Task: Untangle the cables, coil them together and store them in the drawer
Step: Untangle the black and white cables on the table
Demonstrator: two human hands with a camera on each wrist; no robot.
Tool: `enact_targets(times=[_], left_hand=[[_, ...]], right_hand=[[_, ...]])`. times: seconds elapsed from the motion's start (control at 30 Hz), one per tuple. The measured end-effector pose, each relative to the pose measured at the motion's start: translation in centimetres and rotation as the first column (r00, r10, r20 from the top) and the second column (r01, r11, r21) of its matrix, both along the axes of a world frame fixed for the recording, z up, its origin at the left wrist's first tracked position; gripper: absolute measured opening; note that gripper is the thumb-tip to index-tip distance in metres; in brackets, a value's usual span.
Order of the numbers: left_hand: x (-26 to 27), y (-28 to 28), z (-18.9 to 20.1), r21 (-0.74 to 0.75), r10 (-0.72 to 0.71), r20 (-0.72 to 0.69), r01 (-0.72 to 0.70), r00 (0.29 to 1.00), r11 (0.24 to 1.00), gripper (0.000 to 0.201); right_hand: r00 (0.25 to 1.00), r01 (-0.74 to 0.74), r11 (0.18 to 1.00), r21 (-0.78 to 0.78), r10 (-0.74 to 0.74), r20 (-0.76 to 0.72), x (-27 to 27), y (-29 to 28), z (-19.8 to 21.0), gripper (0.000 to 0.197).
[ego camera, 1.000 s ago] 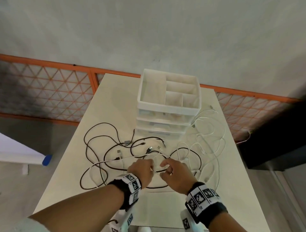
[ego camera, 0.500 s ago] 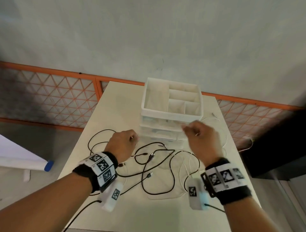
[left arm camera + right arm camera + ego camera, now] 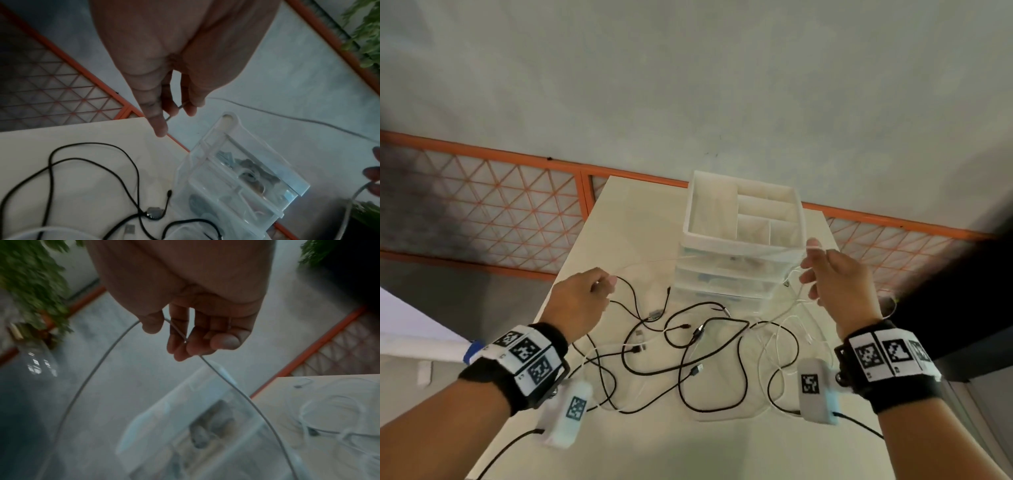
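Observation:
A thin white cable (image 3: 709,261) runs taut between my two raised hands, in front of the white drawer unit (image 3: 743,240). My left hand (image 3: 607,286) pinches its left end, with the cable (image 3: 287,117) leading off to the right from the left hand (image 3: 179,110). My right hand (image 3: 810,263) grips the other part, and the cable (image 3: 236,386) hangs in loops below the right hand (image 3: 164,331). Tangled black cables (image 3: 688,346) and more white cables (image 3: 784,339) lie on the table (image 3: 640,226). The unit's drawers look closed.
The table is narrow, with open floor past its left and right edges. An orange lattice fence (image 3: 482,212) runs behind it. A dark object (image 3: 962,308) stands to the right, and green plants (image 3: 30,280) beyond. The drawer unit's top tray (image 3: 715,212) has several compartments.
Both hands rose from the tangle at the table's front and moved apart, left hand leftward, right hand rightward, drawing a white cable taut between them.

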State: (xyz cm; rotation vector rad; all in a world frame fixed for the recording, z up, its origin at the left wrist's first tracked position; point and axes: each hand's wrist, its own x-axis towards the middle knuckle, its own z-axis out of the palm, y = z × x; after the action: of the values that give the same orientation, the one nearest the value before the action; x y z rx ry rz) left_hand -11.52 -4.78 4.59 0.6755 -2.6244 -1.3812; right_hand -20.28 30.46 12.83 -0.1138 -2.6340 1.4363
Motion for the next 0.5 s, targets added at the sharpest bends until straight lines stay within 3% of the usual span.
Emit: enact_targets(times=[0.13,0.23,0.3,0.33,0.37,0.4,0.43,0.5], left_hand=[[-0.9,1.7,0.1,0.172,-0.022,-0.013,0.024,1.000,0.985,0.019],[-1.6,6.2,3.0,0.201,-0.264,-0.075,0.274,0.962,0.941,0.078],[-1.5,10.3,4.7,0.218,-0.455,-0.151,0.478,0.878,0.851,0.094],[-1.5,12.3,4.7,0.174,-0.520,-0.178,0.547,0.835,0.819,0.084],[-1.6,13.9,4.2,0.105,-0.537,-0.192,0.561,0.821,0.821,0.059],[-1.8,15.1,3.6,0.046,-0.514,-0.194,0.531,0.835,0.846,0.027],[-2.0,15.7,3.1,0.047,-0.466,-0.199,0.483,0.862,0.874,0.011],[-2.3,15.5,1.3,0.082,-0.404,-0.123,0.415,0.907,0.906,0.032]], right_hand=[[0.985,-0.157,0.970,-0.185,0.167,0.044,2.1,-3.2,2.9,0.057],[0.920,-0.338,0.881,-0.330,0.383,0.079,3.8,-5.5,3.6,0.052],[0.885,-0.402,0.800,-0.445,0.464,0.034,4.1,-6.6,3.7,0.050],[0.884,-0.405,0.775,-0.485,0.468,0.009,4.1,-6.8,3.7,0.050],[0.894,-0.389,0.763,-0.516,0.449,-0.010,3.9,-6.7,3.7,0.050],[0.910,-0.359,0.762,-0.539,0.414,-0.020,3.6,-6.3,3.5,0.049],[0.929,-0.316,0.766,-0.560,0.370,-0.017,3.2,-5.6,3.2,0.048],[0.963,-0.185,0.757,-0.627,0.267,0.038,2.4,-3.4,2.2,0.044]])
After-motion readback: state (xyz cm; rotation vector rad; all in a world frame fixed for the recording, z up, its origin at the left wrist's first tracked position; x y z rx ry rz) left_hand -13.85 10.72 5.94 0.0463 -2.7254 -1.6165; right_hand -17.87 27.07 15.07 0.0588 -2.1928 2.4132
